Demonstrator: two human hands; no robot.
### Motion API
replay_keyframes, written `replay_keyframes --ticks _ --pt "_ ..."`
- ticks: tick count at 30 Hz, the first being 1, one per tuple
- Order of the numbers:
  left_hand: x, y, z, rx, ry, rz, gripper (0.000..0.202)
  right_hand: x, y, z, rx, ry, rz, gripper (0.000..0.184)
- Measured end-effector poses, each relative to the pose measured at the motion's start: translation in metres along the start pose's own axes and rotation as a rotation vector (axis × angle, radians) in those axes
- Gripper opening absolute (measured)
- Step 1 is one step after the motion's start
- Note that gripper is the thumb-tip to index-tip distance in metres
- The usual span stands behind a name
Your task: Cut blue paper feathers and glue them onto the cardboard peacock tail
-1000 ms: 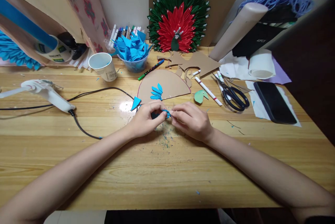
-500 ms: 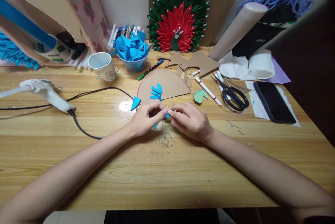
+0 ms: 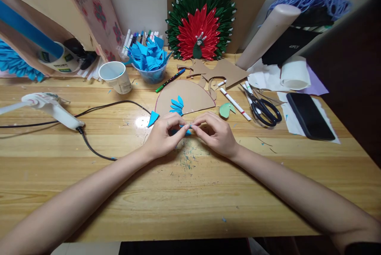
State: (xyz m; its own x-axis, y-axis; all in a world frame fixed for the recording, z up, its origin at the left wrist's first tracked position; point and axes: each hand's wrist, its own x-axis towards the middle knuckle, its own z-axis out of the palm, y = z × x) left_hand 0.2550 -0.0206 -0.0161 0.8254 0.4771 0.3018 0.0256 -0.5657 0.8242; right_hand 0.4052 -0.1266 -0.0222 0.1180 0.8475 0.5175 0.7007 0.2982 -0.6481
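Observation:
Between the fingertips of both hands is a small blue paper piece [image 3: 187, 127], mostly hidden by my fingers. My left hand [image 3: 166, 134] pinches it from the left and my right hand [image 3: 216, 132] from the right, the tips almost meeting. More blue paper shows just below the left fingers. Beyond my hands lies a half-round cardboard piece [image 3: 190, 94] with several blue paper petals [image 3: 176, 105] fanned out on it. A blue paper scrap [image 3: 153, 118] sits left of my left hand. Past my right hand is a green paper cutout [image 3: 226, 110].
A tub of blue paper pieces [image 3: 150, 73], a paper cup [image 3: 117, 78] and a white glue gun [image 3: 53, 108] with its cord are on the left. Black scissors [image 3: 264, 112], markers and a phone [image 3: 311, 116] lie right. A red-green paper peacock [image 3: 199, 28] stands behind.
My fingers have shifted on the small blue piece, with both thumbs now pinching it. The blue tip under my left hand no longer sticks out downward. The view has shifted slightly.

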Motion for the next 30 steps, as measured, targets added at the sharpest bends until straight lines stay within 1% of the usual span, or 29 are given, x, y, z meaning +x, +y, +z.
replay_keyframes --ticks 3,7,9,11,12,14,16,19,21,23,25,28,30 --pt "0.001 -0.001 0.0 0.025 0.015 -0.002 0.02 0.0 0.0 0.0 0.045 0.001 0.05 0.006" --pt "0.003 -0.001 -0.001 0.088 0.002 -0.023 0.026 0.001 0.001 0.0 0.121 -0.027 0.17 0.007" --pt "0.002 -0.001 -0.001 0.136 0.002 -0.031 0.025 0.001 0.002 0.001 0.152 -0.038 0.235 0.008" --pt "0.001 -0.002 0.0 0.206 0.024 -0.016 0.02 0.001 0.003 0.001 0.177 -0.044 0.291 0.01" --pt "0.001 -0.002 0.001 0.244 0.033 0.001 0.017 0.001 0.004 0.001 0.191 -0.049 0.311 0.01" --pt "0.0 -0.004 0.002 0.314 0.046 0.067 0.02 0.001 0.004 0.002 0.214 -0.059 0.326 0.01" --pt "-0.001 -0.006 0.003 0.372 0.052 0.168 0.024 0.001 0.004 0.002 0.229 -0.066 0.324 0.011" --pt "-0.002 -0.01 0.004 0.458 0.099 0.324 0.022 0.0 0.003 0.002 0.271 -0.085 0.351 0.014" --pt "-0.003 -0.012 0.005 0.507 0.131 0.398 0.022 0.001 0.002 0.001 0.332 -0.104 0.384 0.015" --pt "-0.003 -0.014 0.004 0.541 0.143 0.433 0.022 0.001 0.003 0.001 0.39 -0.112 0.407 0.016" --pt "-0.004 -0.014 0.004 0.561 0.142 0.438 0.022 0.002 0.003 0.001 0.432 -0.113 0.421 0.016" --pt "-0.004 -0.012 0.002 0.591 0.168 0.442 0.027 0.002 0.004 0.001 0.454 -0.109 0.43 0.016" --pt "-0.005 -0.011 0.001 0.608 0.181 0.477 0.032 0.002 0.004 0.001 0.449 -0.112 0.432 0.016"
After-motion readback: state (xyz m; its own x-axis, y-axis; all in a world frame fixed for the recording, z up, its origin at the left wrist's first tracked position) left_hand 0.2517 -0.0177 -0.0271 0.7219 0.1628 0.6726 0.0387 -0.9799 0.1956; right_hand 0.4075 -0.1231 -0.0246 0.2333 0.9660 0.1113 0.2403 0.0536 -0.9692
